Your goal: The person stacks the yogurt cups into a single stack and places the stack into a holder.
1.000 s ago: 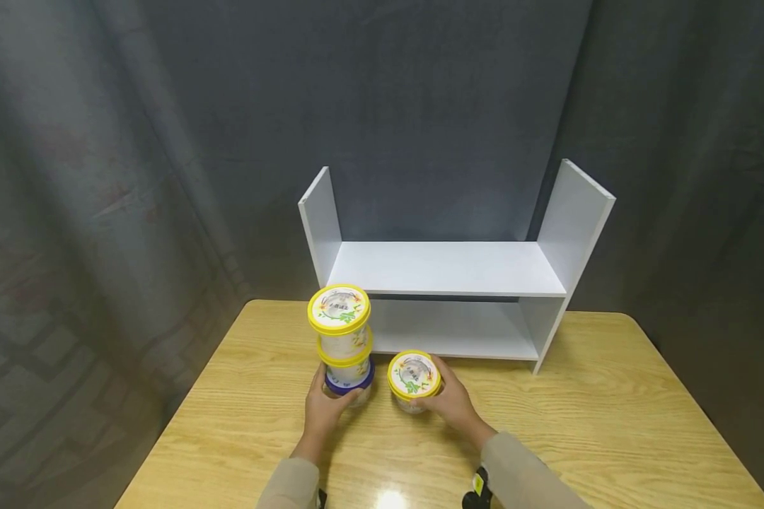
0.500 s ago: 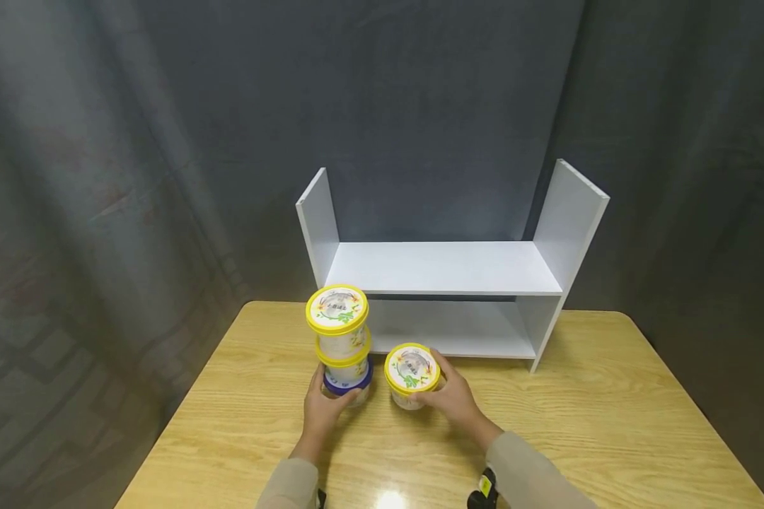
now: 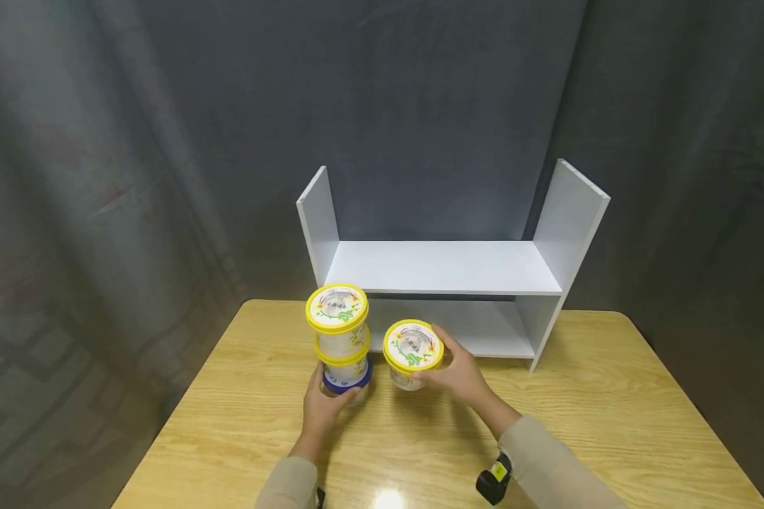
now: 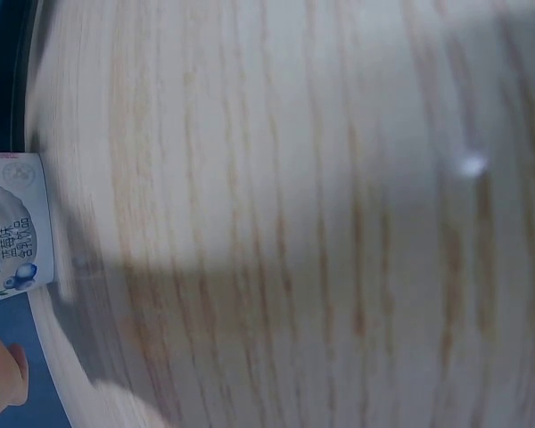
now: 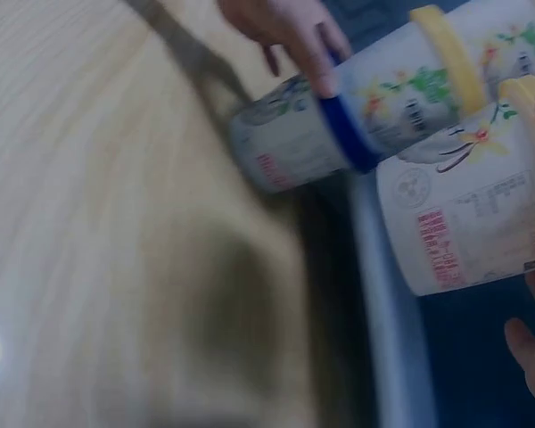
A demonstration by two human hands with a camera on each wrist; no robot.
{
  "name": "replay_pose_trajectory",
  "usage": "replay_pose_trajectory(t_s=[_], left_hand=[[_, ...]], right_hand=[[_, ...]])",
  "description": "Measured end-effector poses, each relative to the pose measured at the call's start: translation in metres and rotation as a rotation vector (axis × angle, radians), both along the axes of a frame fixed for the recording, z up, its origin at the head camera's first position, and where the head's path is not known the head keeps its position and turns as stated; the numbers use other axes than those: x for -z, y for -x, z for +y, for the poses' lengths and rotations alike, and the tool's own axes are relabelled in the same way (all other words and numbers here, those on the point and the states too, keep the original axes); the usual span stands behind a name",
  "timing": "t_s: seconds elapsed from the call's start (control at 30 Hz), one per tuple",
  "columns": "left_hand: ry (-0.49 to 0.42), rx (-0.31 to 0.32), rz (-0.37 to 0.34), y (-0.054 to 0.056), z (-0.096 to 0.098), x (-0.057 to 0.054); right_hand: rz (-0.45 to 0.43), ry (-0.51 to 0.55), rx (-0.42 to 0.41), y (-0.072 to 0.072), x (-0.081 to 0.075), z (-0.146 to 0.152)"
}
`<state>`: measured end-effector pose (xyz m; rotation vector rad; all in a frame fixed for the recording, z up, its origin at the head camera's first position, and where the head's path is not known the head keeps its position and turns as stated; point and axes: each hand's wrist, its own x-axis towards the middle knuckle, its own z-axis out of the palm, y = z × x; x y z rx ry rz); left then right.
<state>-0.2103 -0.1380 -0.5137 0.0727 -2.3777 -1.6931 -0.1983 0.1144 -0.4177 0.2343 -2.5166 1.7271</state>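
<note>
My left hand (image 3: 321, 411) grips the blue-lidded tub (image 3: 350, 388) at the bottom of a stack on the table. Two yellow-lidded tubs stand on it, the middle tub (image 3: 344, 369) and the top tub (image 3: 337, 309), both with floral print. In the left wrist view, a tub label with blueberries (image 4: 13, 227) shows at the left edge beside my thumb (image 4: 0, 374). My right hand (image 3: 460, 373) holds another yellow-lidded tub (image 3: 412, 346) by its lid rim, just right of the stack. The right wrist view shows this floral tub (image 5: 468, 205) raised off the table, its base tilted toward the camera.
A white two-tier shelf (image 3: 446, 267) with upright side panels stands behind the tubs, the stack in front of its left end. The wooden table (image 3: 611, 410) spreads to both sides. Grey curtains (image 3: 433, 106) hang behind and around it.
My right hand has lifted its yellow-lidded tub up off the table and moved it toward the shelf. The left hand and the stack have stayed in place.
</note>
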Motion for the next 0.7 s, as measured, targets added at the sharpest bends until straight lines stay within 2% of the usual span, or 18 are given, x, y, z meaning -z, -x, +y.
replay_pose_trajectory(t_s=[0.17, 0.37, 0.7], left_hand=[[0.015, -0.011, 0.019, 0.0, 0.0, -0.001], [0.026, -0.021, 0.036, 0.0, 0.001, 0.0], [0.015, -0.014, 0.043, 0.001, 0.0, 0.001]], right_hand=[[0.016, 0.004, -0.029, 0.0, -0.022, 0.002], [0.049, -0.041, -0.051, 0.001, -0.047, 0.003], [0.09, 0.005, -0.101, 0.003, -0.083, 0.004]])
